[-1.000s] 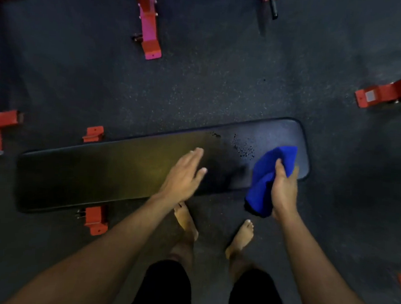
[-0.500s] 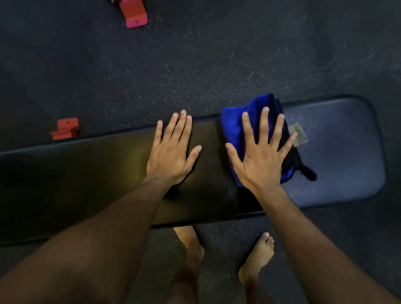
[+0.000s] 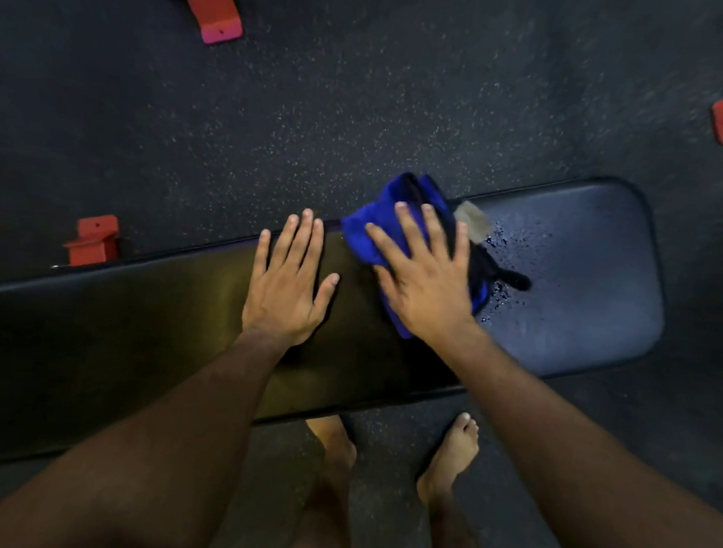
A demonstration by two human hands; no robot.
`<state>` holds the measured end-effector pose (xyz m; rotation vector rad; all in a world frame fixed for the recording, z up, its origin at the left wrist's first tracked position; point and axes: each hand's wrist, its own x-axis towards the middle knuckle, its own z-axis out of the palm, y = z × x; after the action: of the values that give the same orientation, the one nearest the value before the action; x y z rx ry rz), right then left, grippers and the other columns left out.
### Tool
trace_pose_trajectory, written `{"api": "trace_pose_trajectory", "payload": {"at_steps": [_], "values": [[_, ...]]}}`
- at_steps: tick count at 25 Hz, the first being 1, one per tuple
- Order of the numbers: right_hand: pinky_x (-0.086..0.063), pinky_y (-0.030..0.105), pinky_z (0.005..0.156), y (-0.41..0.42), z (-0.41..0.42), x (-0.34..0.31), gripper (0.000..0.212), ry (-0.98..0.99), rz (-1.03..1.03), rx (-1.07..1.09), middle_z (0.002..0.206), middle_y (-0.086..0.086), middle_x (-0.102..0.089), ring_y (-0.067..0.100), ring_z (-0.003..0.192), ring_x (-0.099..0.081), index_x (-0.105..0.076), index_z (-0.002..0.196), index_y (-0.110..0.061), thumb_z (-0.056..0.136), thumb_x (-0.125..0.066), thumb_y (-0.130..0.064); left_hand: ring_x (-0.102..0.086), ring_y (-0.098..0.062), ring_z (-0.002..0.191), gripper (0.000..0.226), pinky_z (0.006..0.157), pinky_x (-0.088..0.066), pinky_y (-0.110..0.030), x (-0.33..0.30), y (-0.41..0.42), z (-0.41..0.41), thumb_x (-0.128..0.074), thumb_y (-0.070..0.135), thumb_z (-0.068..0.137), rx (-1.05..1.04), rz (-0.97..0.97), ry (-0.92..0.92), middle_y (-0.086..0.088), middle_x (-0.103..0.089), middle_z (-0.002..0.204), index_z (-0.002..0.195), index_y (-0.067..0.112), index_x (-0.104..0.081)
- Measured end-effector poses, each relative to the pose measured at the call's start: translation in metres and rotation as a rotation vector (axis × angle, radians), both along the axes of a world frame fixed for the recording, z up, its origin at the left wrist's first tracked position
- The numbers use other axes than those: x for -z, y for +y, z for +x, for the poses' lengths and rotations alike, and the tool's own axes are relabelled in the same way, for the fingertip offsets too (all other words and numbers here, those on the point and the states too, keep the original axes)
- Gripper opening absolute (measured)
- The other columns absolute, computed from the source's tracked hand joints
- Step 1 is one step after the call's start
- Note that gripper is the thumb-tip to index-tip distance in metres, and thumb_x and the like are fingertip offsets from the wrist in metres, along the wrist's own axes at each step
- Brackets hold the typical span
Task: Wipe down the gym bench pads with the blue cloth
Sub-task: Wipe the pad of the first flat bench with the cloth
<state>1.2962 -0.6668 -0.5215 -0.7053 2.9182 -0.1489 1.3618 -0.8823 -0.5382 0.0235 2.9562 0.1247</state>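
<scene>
1. Two hands down flat: the right hand [image 3: 425,277] has its fingers [image 3: 411,230] straight and spread, pressing on top of the blue cloth [image 3: 368,236].
2. That cloth is bunched under the palm, poking out past the fingertips and to their left, lying on the bench pad [image 3: 583,287] at its far edge.
3. Just right of those fingers, a pale tag [image 3: 475,221] and a dark strip of the cloth stick out, and wet droplets [image 3: 505,240] speckle the pad beside them.
4. Left hand [image 3: 287,282] sits just beside the cloth, apart from it, fingers straight and close together, thumb out, palm flat on the bare pad.
5. Beyond both sets of fingertips, speckled dark floor [image 3: 361,104], with a red bracket [image 3: 93,240] off to the left of the left fingers.
6. Back below the wrists, two bare feet [image 3: 450,457] stand on the floor at the pad's near edge.
</scene>
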Motion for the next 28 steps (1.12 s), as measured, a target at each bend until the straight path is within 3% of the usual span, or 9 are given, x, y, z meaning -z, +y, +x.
{"api": "trace_pose_trajectory", "payload": {"at_steps": [4,8,10,13,16,20,24,26,28], "values": [[-0.016,0.067,0.113,0.071,-0.029,-0.005,0.052,-0.018,0.045,0.293,0.161,0.005,-0.028,0.035,0.148,-0.022,-0.037,0.148,-0.039,0.098,-0.040,-0.052,0.000,-0.021,0.159,0.073,0.128,-0.003,-0.050,-0.001,0.000,0.001,-0.019,0.053,0.105,-0.009,-0.013,-0.008,-0.007,-0.003,0.172,0.164,0.010,-0.008],[-0.010,0.076,0.108,0.034,-0.076,-0.001,0.045,-0.043,0.023,0.543,0.149,0.007,-0.043,0.037,0.144,-0.025,-0.052,0.132,-0.033,0.094,-0.038,-0.051,-0.001,-0.021,0.159,0.074,0.128,-0.004,-0.051,0.000,0.001,0.001,-0.020,0.053,0.105,-0.005,-0.012,-0.004,-0.008,-0.004,0.172,0.164,0.010,-0.009],[-0.012,0.075,0.108,0.007,-0.068,0.000,0.046,-0.030,0.015,0.487,0.144,0.007,-0.049,0.037,0.140,-0.032,-0.056,0.128,-0.032,0.091,-0.039,-0.052,-0.002,-0.021,0.159,0.074,0.128,-0.005,-0.051,0.000,0.002,0.001,-0.022,0.052,0.104,-0.010,-0.013,-0.004,-0.008,-0.005,0.172,0.164,0.010,-0.010],[-0.010,0.072,0.111,-0.009,-0.019,0.000,0.054,0.012,0.009,0.202,0.154,0.009,-0.039,0.039,0.144,-0.027,-0.046,0.144,-0.034,0.093,-0.041,-0.053,-0.006,-0.022,0.159,0.074,0.128,-0.005,-0.051,-0.002,0.004,0.000,-0.024,0.051,0.103,-0.013,-0.006,-0.001,-0.009,-0.009,0.172,0.163,0.009,-0.013],[-0.015,0.068,0.113,0.035,-0.009,0.000,0.056,0.046,-0.020,-0.004,0.161,0.005,-0.030,0.035,0.148,-0.024,-0.039,0.149,-0.037,0.095,-0.045,-0.051,-0.007,-0.022,0.159,0.074,0.128,-0.004,-0.051,-0.004,0.004,0.001,-0.025,0.051,0.103,-0.021,0.012,-0.005,-0.009,-0.010,0.172,0.163,0.009,-0.015],[-0.019,0.070,0.110,0.113,-0.046,0.001,0.053,0.052,0.028,0.250,0.158,0.004,-0.034,0.032,0.147,-0.026,-0.043,0.145,-0.036,0.094,-0.047,-0.049,-0.004,-0.021,0.159,0.074,0.128,-0.004,-0.051,-0.005,0.005,0.000,-0.023,0.052,0.104,-0.022,0.015,-0.010,-0.008,-0.007,0.172,0.163,0.009,-0.012],[-0.013,0.077,0.107,0.076,-0.093,0.000,0.040,0.013,0.007,0.580,0.142,0.006,-0.050,0.035,0.141,-0.032,-0.055,0.128,-0.028,0.092,-0.042,-0.043,-0.003,-0.021,0.159,0.074,0.128,-0.003,-0.050,-0.005,0.006,0.000,-0.021,0.052,0.104,-0.027,0.016,-0.015,-0.008,-0.006,0.172,0.164,0.010,-0.011],[-0.017,0.075,0.107,0.047,-0.080,0.003,0.040,0.055,-0.023,0.441,0.133,0.005,-0.056,0.033,0.136,-0.040,-0.057,0.125,-0.027,0.091,-0.041,-0.041,-0.001,-0.020,0.159,0.075,0.128,-0.002,-0.049,-0.006,0.006,0.000,-0.020,0.052,0.103,-0.033,0.013,-0.033,-0.007,-0.004,0.172,0.164,0.010,-0.009],[-0.020,0.072,0.109,0.044,-0.048,0.008,0.043,0.070,-0.059,0.171,0.142,0.003,-0.052,0.032,0.136,-0.040,-0.055,0.132,-0.030,0.091,-0.044,-0.040,0.002,-0.019,0.159,0.075,0.128,-0.001,-0.049,-0.008,0.008,0.000,-0.018,0.054,0.103,-0.034,-0.006,-0.060,-0.006,-0.001,0.172,0.164,0.011,-0.007]]}}
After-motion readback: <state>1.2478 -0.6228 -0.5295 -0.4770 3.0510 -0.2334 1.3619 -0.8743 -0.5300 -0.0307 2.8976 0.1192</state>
